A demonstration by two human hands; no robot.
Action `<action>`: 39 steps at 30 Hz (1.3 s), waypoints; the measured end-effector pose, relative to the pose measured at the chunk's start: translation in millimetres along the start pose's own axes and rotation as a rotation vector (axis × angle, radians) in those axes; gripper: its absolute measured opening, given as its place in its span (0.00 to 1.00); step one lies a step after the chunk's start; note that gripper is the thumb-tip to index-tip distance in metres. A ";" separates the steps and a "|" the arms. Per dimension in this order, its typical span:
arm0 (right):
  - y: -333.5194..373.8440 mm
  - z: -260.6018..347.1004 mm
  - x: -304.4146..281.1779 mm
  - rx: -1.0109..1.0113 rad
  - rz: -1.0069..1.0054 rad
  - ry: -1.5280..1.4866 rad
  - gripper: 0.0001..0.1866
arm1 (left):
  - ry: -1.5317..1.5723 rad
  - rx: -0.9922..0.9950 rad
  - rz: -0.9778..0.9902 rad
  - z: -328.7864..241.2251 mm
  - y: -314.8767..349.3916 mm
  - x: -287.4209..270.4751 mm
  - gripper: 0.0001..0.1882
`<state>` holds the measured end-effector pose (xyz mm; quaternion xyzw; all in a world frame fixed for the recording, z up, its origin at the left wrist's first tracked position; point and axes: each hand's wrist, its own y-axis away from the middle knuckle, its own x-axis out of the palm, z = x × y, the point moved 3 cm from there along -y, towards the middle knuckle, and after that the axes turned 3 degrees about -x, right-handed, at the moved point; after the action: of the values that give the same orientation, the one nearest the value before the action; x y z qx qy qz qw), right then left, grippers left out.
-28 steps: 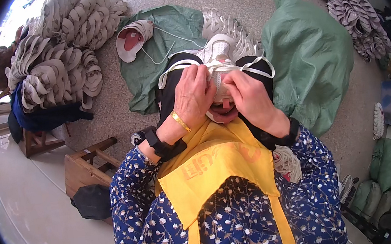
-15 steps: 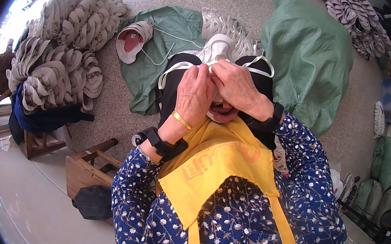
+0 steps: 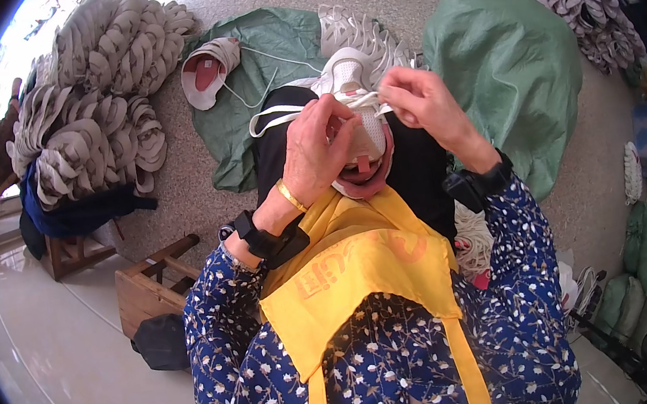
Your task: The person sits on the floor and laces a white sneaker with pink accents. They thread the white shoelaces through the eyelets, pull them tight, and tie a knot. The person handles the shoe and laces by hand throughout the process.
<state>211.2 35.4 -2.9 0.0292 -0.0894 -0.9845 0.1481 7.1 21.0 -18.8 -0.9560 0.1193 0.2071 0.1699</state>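
Note:
On my lap lies a white shoe upper [image 3: 346,70], its perforated toe pointing away from me and its pink-lined collar [image 3: 374,188] toward me. A white shoelace [image 3: 364,103] crosses over the upper, and a loop of it sticks out left past my left hand [image 3: 318,143]. That hand's fingers are curled in a pinch on the lace at the upper's left side. At the right, my right hand [image 3: 424,107] pinches the lace, raised slightly away from the upper. A yellow apron [image 3: 355,270] covers my lap below it.
Beyond my knees, another white upper [image 3: 205,76] with a red insole and trailing lace lies on a green sheet [image 3: 225,145]. Stacked uppers [image 3: 97,140] rise at the left, near a wooden stool [image 3: 142,294]. A large green sack [image 3: 501,78] stands at the right.
My hands were together over the upper and have moved apart. The right one has shifted up and right with the lace, baring more of the tongue. The view has shifted slightly.

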 end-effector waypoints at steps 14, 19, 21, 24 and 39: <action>-15.2 4.5 5.3 -0.106 0.025 0.032 0.12 | 0.564 -0.317 0.238 11.5 -10.6 24.3 0.07; -19.7 -21.2 3.3 -0.059 0.079 -0.296 0.14 | 0.611 -0.269 0.214 12.0 -9.6 16.6 0.07; -19.3 -29.3 4.9 -0.033 0.104 -0.467 0.13 | 0.650 -0.249 0.186 13.0 -10.4 16.1 0.06; -17.0 -30.7 8.6 -0.022 0.039 -0.608 0.12 | 0.604 -0.259 0.201 11.6 -10.6 11.1 0.06; 1.6 -18.3 8.9 -0.087 -0.119 -0.046 0.09 | 0.544 -0.246 0.255 21.7 -41.4 -1.6 0.10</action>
<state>204.7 28.2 -20.9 0.0051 -0.0481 -0.9949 0.0886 10.3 67.2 -25.3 -0.9670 0.2533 -0.0236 -0.0122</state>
